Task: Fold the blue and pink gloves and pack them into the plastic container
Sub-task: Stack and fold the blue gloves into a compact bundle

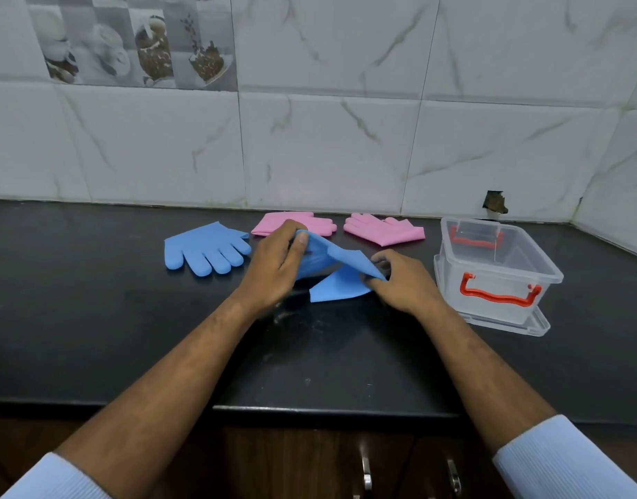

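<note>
Both my hands hold one blue glove (pixel 336 271) just above the black counter (pixel 93 318), bent over on itself. My left hand (pixel 273 270) pinches its upper left end, thumb on top. My right hand (pixel 399 279) grips its lower right corner. A second blue glove (pixel 205 252) lies flat to the left, fingers toward me. Two pink gloves lie near the wall: one (pixel 273 223) partly hidden behind my left hand, the other (pixel 385 230) further right. The clear plastic container (pixel 497 271) with red handles stands open on the right, nothing visible inside.
The container stands on its own clear lid (pixel 540 324). A tiled wall runs along the back and wraps round at the far right. The counter's front edge lies under my forearms, with cabinet handles (pixel 367 473) below.
</note>
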